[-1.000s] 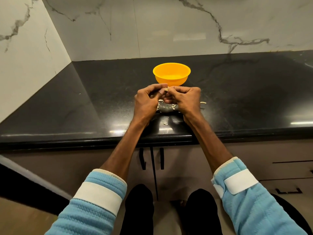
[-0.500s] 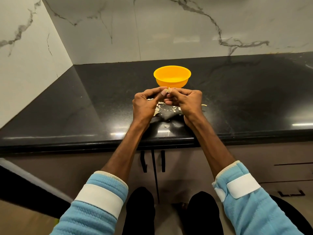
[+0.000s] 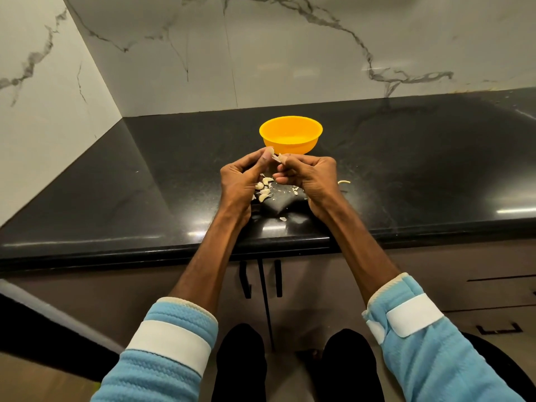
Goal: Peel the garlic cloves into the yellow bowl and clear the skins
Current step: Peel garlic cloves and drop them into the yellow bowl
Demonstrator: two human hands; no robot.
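- Between our fingertips, just in front of the yellow bowl [image 3: 291, 137]: one garlic clove [image 3: 276, 158], small and pale.
- Our left hand [image 3: 239, 181] and right hand [image 3: 309, 177] both pinched that clove, fingers curled, close together.
- Beneath them we noted loose skins [image 3: 264, 189] scattered on the black countertop [image 3: 145, 198].
- Bowl stood upright.

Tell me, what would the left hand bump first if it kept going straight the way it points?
Probably the round yellow plastic bowl: the left hand, pinching a pale garlic clove, points at its near wall. The gap between them is hard to judge.
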